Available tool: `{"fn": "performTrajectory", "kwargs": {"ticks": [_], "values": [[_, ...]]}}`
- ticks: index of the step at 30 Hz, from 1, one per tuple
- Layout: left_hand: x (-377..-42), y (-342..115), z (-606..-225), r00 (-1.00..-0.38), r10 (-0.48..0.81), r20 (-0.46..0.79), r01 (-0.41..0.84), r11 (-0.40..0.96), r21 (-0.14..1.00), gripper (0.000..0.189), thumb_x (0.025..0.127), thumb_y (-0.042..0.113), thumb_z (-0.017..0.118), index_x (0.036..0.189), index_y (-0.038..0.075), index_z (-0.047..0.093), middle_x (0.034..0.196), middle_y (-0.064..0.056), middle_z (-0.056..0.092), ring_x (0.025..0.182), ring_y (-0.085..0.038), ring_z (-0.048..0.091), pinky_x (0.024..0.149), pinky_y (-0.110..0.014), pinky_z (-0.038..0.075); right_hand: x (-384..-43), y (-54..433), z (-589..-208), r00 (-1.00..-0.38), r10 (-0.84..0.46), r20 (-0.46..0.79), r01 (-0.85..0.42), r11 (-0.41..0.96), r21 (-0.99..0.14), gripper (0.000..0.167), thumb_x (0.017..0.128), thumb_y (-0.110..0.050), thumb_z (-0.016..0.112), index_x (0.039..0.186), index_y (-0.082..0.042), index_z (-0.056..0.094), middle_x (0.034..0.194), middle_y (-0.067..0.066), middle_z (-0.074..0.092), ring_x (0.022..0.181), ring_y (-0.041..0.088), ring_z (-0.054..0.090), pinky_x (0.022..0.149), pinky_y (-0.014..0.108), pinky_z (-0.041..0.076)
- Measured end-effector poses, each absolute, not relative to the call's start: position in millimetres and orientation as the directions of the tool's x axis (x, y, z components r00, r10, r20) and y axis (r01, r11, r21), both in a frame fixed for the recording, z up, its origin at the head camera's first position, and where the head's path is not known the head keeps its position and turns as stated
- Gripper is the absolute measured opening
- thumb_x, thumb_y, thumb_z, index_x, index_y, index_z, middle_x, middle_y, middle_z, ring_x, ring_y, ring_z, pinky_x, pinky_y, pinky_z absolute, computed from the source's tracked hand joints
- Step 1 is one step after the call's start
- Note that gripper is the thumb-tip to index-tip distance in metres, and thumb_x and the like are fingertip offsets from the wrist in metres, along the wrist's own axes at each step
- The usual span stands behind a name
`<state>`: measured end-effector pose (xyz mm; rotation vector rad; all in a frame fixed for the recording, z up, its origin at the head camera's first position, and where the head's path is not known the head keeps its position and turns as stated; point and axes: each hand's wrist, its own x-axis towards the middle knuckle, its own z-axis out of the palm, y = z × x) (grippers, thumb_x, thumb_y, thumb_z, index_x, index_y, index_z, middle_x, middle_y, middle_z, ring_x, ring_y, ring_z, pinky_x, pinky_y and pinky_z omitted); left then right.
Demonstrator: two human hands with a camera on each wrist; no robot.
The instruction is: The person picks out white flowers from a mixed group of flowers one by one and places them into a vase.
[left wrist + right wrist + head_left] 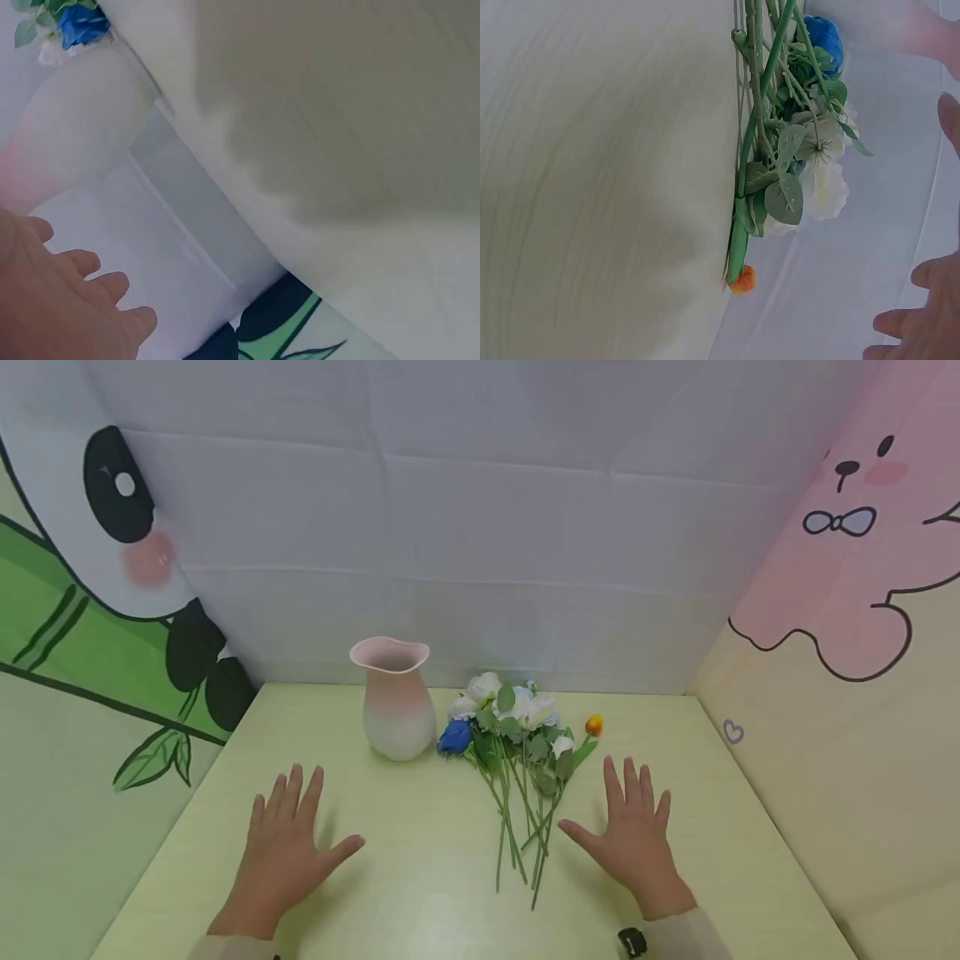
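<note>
A vase [400, 718], pink at its wavy rim and white below, stands upright toward the back of the table. Beside it on the right lies a loose bunch of flowers [525, 714] with green stems pointing to the front. Among them are a blue rose [454, 737], several white blooms and an orange tulip [594, 725]. My left hand [285, 852], fingers spread, hovers over the table in front and left of the vase. To the right of the stems, my right hand [633, 843] is spread too, its thumb toward them. Neither hand holds anything.
The pale wooden table [420, 893] ends at a white cloth backdrop [480, 527]. A panda-printed panel [75, 635] borders it on the left, and a panel with a pink bear [847, 577] on the right. A dark band [632, 942] sits at the right wrist.
</note>
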<state>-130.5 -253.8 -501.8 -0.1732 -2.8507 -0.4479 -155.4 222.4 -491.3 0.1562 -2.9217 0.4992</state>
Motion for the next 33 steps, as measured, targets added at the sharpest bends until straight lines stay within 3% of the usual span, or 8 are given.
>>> {"fn": "performTrajectory", "kwargs": {"ticks": [7,15,22,28,33], "values": [[-156,-253,-495,-0.960,0.129,0.249,0.203,0.932,0.301,0.116,0.086,0.073,0.066,0.164,0.003,0.016,0.165,-0.029,0.018,0.150,-0.050,0.018,0.120,-0.066,0.009,-165,211,-495,-0.961,-0.157,0.229,-0.231,0.911,-0.342,0.110,0.086,-0.076,0.064,0.162,-0.005,0.028,0.164,0.025,0.028,0.152,0.046,0.015,0.118,0.069,0.007],[-187,-258,-500,-0.994,0.037,0.100,0.084,0.845,0.528,0.114,0.092,0.068,0.064,0.165,0.006,0.003,0.168,-0.028,0.005,0.149,-0.055,0.014,0.116,-0.071,0.015,-177,201,-498,-0.935,-0.267,0.232,-0.330,0.895,-0.301,0.106,0.087,-0.074,0.063,0.162,-0.007,0.030,0.162,0.024,0.033,0.152,0.044,0.019,0.119,0.068,0.010],[-216,-259,-492,-0.995,0.074,0.069,0.100,0.806,0.584,0.112,0.094,0.068,0.061,0.165,0.006,0.001,0.170,-0.024,0.002,0.153,-0.049,0.009,0.118,-0.069,0.015,-192,189,-497,-0.913,-0.345,0.219,-0.398,0.871,-0.289,0.101,0.090,-0.071,0.063,0.160,-0.005,0.033,0.161,0.020,0.036,0.150,0.040,0.028,0.119,0.065,0.019],[-245,-259,-489,-0.994,0.084,0.075,0.112,0.767,0.632,0.109,0.095,0.065,0.061,0.166,0.008,-0.001,0.171,-0.021,0.004,0.154,-0.044,0.008,0.119,-0.067,0.015,-209,172,-498,-0.910,-0.355,0.212,-0.410,0.845,-0.344,0.086,0.095,-0.061,0.064,0.155,-0.003,0.043,0.153,0.017,0.047,0.141,0.039,0.041,0.115,0.060,0.033],[-264,-258,-486,-0.996,0.060,0.072,0.093,0.732,0.675,0.107,0.097,0.062,0.060,0.166,0.010,-0.004,0.171,-0.020,0.003,0.155,-0.044,0.007,0.119,-0.068,0.015,-219,155,-496,-0.936,-0.303,0.177,-0.351,0.823,-0.446,0.069,0.100,-0.050,0.063,0.149,-0.003,0.052,0.147,0.016,0.055,0.137,0.038,0.048,0.113,0.057,0.037]]}}
